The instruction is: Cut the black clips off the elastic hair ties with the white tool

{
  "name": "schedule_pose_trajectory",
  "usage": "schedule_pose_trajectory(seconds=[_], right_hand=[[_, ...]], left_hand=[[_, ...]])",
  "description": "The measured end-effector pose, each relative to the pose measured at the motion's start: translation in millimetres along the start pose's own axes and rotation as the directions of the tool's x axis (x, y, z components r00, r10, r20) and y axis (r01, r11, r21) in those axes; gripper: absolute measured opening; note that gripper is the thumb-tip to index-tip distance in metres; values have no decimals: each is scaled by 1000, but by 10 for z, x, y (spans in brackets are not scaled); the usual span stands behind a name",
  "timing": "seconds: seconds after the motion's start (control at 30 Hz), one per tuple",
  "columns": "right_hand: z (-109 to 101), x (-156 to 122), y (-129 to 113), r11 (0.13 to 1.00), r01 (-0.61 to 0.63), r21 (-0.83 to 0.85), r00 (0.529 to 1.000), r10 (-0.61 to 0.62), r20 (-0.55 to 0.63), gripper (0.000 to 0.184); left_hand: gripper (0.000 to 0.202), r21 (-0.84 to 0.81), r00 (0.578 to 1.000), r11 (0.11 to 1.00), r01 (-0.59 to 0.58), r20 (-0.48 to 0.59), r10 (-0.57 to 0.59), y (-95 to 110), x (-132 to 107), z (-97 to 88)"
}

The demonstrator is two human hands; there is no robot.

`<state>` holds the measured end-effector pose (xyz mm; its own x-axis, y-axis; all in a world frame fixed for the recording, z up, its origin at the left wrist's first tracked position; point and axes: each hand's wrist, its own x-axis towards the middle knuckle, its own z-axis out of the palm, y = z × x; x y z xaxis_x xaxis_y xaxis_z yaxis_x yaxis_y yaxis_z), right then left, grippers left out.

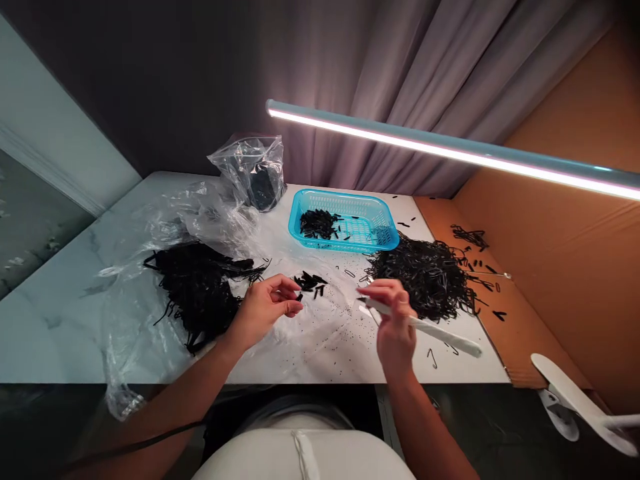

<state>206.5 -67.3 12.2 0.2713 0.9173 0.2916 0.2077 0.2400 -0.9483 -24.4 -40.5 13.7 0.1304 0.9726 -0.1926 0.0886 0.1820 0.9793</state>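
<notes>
While your right hand [393, 327] grips a white strip [430, 330], your left hand [265, 310] nearly closes beside a black piece [299, 297], its hold unclear. A left heap [195, 293] and a right heap [423, 280] remain large; the blue basket [320, 195] holds few

Two bare forearms [175, 403] reach forward from the bottom of the view. The left hand [265, 310] curls loosely, fingers pointing inward, while the right hand [393, 313] is raised and pinched.
</notes>
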Motion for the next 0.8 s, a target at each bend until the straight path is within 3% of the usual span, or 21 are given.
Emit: schedule_pose_trajectory(seconds=[0.07, 0.17, 0.3, 0.5, 0.8], right_hand=[[170, -86, -39, 966, -172, 194, 968, 129, 217, 62], [323, -169, -61, 884, -333, 328, 909, 208, 362, 31], [348, -202, -107, 823, -387, 417, 896, 229, 380, 21], [345, -179, -138, 841, -428, 332, 846, 245, 473, 28], [338, -192, -137, 800, -455, 390, 848, 257, 463, 28]], left_hand=[[31, 17, 999, 999, -35, 12, 35, 30, 1, 60], [31, 51, 996, 995, -88, 8, 88, 53, -21, 104], [34, 62, 996, 994, -94, 6, 93, 46, -79, 111], [31, 104, 991, 985, -135, 9, 135, 52, -107, 149], [33, 105, 989, 983, -149, -2, 150, 58, -89, 188]])
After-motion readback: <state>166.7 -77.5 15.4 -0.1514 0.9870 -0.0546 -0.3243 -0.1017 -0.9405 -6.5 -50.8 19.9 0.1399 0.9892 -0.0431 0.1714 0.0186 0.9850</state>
